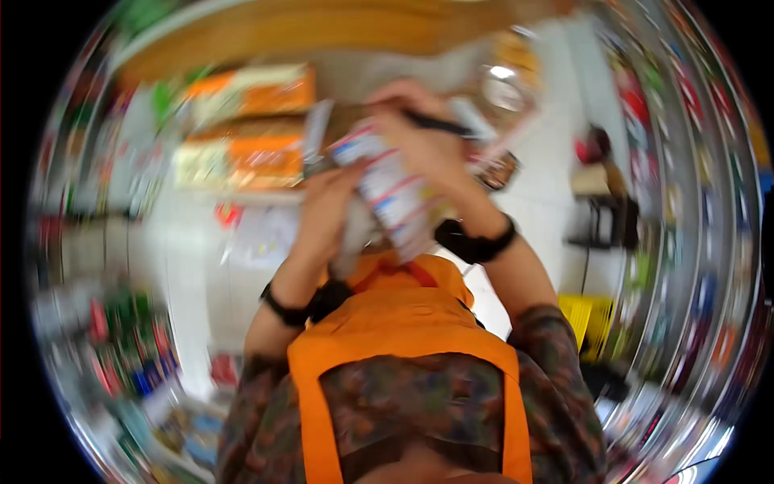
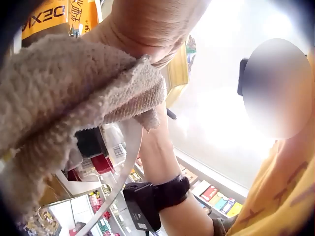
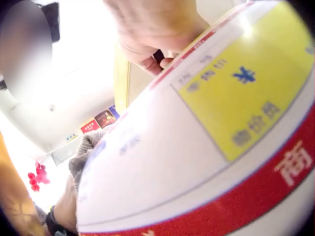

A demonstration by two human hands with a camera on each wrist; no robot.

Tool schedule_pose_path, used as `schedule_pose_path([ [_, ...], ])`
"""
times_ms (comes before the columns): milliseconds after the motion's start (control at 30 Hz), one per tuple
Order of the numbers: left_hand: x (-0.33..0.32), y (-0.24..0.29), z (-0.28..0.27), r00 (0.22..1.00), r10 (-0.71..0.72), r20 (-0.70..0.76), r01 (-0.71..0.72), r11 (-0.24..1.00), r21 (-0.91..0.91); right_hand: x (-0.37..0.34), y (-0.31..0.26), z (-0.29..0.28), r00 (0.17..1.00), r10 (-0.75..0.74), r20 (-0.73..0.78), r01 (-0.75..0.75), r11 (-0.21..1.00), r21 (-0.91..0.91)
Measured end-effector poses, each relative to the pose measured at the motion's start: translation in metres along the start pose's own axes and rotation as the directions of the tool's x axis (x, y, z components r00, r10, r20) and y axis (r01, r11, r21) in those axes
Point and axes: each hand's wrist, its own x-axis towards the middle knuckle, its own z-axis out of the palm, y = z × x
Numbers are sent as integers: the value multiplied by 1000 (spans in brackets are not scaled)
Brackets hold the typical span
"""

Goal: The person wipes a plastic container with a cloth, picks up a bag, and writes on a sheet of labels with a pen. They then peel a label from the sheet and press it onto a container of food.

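One label [image 3: 197, 142] reading "商", "DEXI" package [image 2: 48, 18]

Head: bright, hands [image 1: 426, 152] motion-blurred, fisheye edges bending | Wrists: ceiling [image 2: 211, 115] glare blown out, corners dark

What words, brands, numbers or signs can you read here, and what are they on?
"DEXIA": orange packet, perhaps continuing out of sight; smaller characters beside it are unclear.
"商": red band of the label sheet.
"物价员": yellow panel of that sheet, slightly blurred.
The sheet's other characters are too blurred to read surely.
Shelf boxes: print too small.
Head view: motion blur, nothing legible.
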Motion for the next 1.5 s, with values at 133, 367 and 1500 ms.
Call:
schedule_pose_path([
  [133, -6, 20, 3, 997, -73, -15, 72, 996, -60, 14, -6, 9, 991, 134, 25, -136, 987, 87],
  [367, 7, 5, -1, 999, 17, -47, -23, 991, -132, 23, -9, 22, 981, 184, 55, -185, 982, 29],
  [1500, 12, -8, 1, 978, 148, -148, -155, 987, -40, 17, -2, 27, 985, 152, 79, -142, 983, -120],
])
